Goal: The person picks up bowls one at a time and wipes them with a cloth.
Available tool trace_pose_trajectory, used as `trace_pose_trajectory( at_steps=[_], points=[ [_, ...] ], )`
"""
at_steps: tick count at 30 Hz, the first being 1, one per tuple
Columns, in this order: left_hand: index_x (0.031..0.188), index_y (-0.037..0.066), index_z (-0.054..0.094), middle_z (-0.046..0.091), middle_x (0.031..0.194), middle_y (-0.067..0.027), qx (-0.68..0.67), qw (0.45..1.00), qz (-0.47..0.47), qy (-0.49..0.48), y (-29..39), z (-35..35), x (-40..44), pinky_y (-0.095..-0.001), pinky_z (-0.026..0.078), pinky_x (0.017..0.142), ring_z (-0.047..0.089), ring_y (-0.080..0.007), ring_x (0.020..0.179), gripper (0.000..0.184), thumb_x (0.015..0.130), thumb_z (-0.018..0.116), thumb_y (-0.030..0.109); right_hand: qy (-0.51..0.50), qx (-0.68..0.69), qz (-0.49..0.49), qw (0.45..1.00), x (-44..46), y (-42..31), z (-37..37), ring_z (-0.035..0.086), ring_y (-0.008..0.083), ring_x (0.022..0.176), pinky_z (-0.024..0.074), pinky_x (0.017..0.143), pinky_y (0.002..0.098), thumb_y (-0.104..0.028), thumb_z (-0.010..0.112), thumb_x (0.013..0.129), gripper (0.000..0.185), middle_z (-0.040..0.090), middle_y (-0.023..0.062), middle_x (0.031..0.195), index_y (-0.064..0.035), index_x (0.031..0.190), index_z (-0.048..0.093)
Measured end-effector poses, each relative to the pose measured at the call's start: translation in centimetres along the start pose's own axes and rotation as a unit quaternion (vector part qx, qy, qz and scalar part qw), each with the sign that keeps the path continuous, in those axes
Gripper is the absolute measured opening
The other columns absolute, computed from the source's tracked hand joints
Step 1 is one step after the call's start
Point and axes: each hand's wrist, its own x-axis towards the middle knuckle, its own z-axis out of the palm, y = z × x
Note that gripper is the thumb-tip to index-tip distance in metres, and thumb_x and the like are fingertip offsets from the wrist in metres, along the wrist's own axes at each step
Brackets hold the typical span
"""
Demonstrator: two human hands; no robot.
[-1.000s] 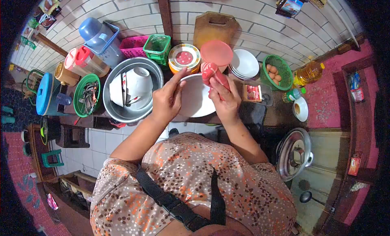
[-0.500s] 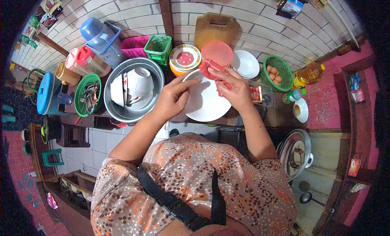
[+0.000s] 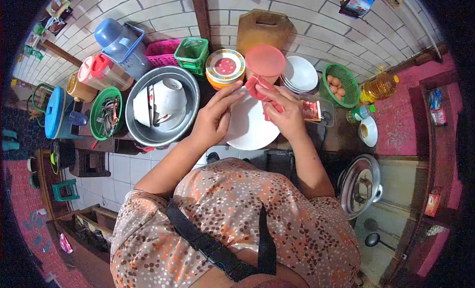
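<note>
Beneath both hands lies a white plate [image 3: 252, 125] near the counter's front edge. My right hand [image 3: 286, 112] grips a red cloth [image 3: 258, 88], folded and hanging over the plate's far right part. My left hand [image 3: 213, 115] is at the plate's left edge, its fingers extended and apart, holding nothing. Just beyond the hands stand a stack of patterned plates [image 3: 225, 66] and a container with a pink lid [image 3: 265, 60].
A metal basin [image 3: 132, 95] with white bowls and a green basket of cutlery [image 3: 94, 114] are on the left. White bowls [image 3: 301, 74], a green basket of eggs [image 3: 352, 85] and an oil bottle [image 3: 378, 88] stand on the right.
The white plate has come right and nearer my body. The red cloth, upright and bunched a second ago, now leans lower in my right hand. My left hand has shifted slightly right.
</note>
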Motion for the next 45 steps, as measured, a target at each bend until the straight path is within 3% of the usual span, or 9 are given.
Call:
trace_pose_trajectory(
  at_steps=[8,11,21,23,26,32,39,41,45],
  points=[
    [0.144,0.007,0.060,0.056,0.149,-0.0213,-0.026,0.997,-0.048,-0.048,-0.6,0.3,-2.7,-0.0337,0.048,0.106,0.062,-0.0312,0.131,0.064,0.087,0.045,-0.018,-0.013,0.027,0.016,0.999,-2.7,0.1,1.1,0.066,0.0109,0.077,0.0590,0.065,0.0266,0.009,0.068,0.087,0.057,0.070,0.0094,0.122,-0.0227,0.134,0.073],
    [0.146,0.007,0.058,0.056,0.149,-0.0207,-0.081,0.982,-0.142,-0.094,0.0,0.1,-5.1,-0.0334,0.046,0.108,0.060,-0.0304,0.134,0.067,0.086,0.042,-0.019,-0.039,0.069,0.070,0.994,-5.7,0.9,2.5,0.067,0.0117,0.074,0.0589,0.064,0.0276,0.007,0.068,0.088,0.055,0.069,0.0094,0.119,-0.0220,0.135,0.072],
    [0.140,0.005,0.063,0.055,0.150,-0.0197,-0.067,0.987,-0.127,-0.077,-2.4,1.8,-6.9,-0.0312,0.046,0.106,0.061,-0.0296,0.132,0.058,0.089,0.046,-0.017,-0.072,0.056,0.106,0.990,-6.3,2.9,3.1,0.066,0.0110,0.069,0.0581,0.060,0.0274,0.006,0.068,0.090,0.051,0.068,0.0070,0.108,-0.0186,0.136,0.071],
    [0.138,0.005,0.065,0.057,0.149,-0.0190,-0.064,0.977,-0.191,-0.076,-2.6,1.9,-7.1,-0.0315,0.048,0.104,0.063,-0.0295,0.128,0.055,0.090,0.047,-0.017,-0.106,0.078,0.185,0.974,-6.4,2.9,2.8,0.069,0.0129,0.093,0.0582,0.082,0.0278,0.006,0.069,0.088,0.052,0.069,0.0107,0.126,-0.0149,0.136,0.071],
    [0.139,0.005,0.064,0.058,0.148,-0.0180,-0.061,0.986,-0.145,-0.062,-2.7,1.9,-6.7,-0.0313,0.049,0.102,0.063,-0.0290,0.128,0.056,0.090,0.047,-0.017,-0.084,0.088,0.112,0.986,-6.2,2.8,2.7,0.067,0.0096,0.071,0.0589,0.062,0.0272,0.006,0.068,0.090,0.052,0.068,0.0067,0.111,-0.0184,0.136,0.071],
    [0.138,0.004,0.065,0.054,0.152,-0.0188,-0.043,0.993,-0.083,-0.066,-1.9,1.3,-5.0,-0.0360,0.042,0.113,0.055,-0.0312,0.139,0.057,0.089,0.045,-0.018,-0.059,0.042,0.094,0.993,-6.0,3.0,2.2,0.070,0.0119,0.077,0.0604,0.066,0.0281,0.006,0.068,0.089,0.054,0.069,0.0095,0.120,-0.0199,0.136,0.070],
    [0.137,0.005,0.067,0.057,0.150,-0.0187,-0.065,0.992,-0.094,-0.061,-2.2,0.8,-2.5,-0.0351,0.049,0.104,0.059,-0.0334,0.135,0.059,0.085,0.049,-0.018,-0.035,0.001,0.019,0.999,-3.4,3.7,2.5,0.071,0.0139,0.079,0.0610,0.068,0.0286,0.005,0.068,0.087,0.057,0.070,0.0092,0.119,-0.0236,0.136,0.071],
    [0.136,0.005,0.067,0.057,0.149,-0.0189,0.002,0.997,-0.068,-0.041,-2.8,0.6,-1.3,-0.0362,0.049,0.105,0.060,-0.0340,0.133,0.060,0.085,0.048,-0.019,-0.045,0.006,0.048,0.998,-1.6,2.7,2.0,0.069,0.0190,0.111,0.0547,0.097,0.0309,0.005,0.070,0.086,0.053,0.068,0.0132,0.131,-0.0162,0.135,0.072],
    [0.139,0.003,0.065,0.056,0.149,-0.0186,-0.042,0.998,-0.036,-0.013,-2.5,-0.3,0.7,-0.0345,0.040,0.114,0.054,-0.0328,0.139,0.069,0.081,0.039,-0.023,-0.044,0.011,0.058,0.997,0.5,1.3,0.9,0.067,0.0200,0.118,0.0529,0.101,0.0332,0.004,0.070,0.086,0.054,0.068,0.0138,0.134,-0.0154,0.136,0.071]
  ],
)
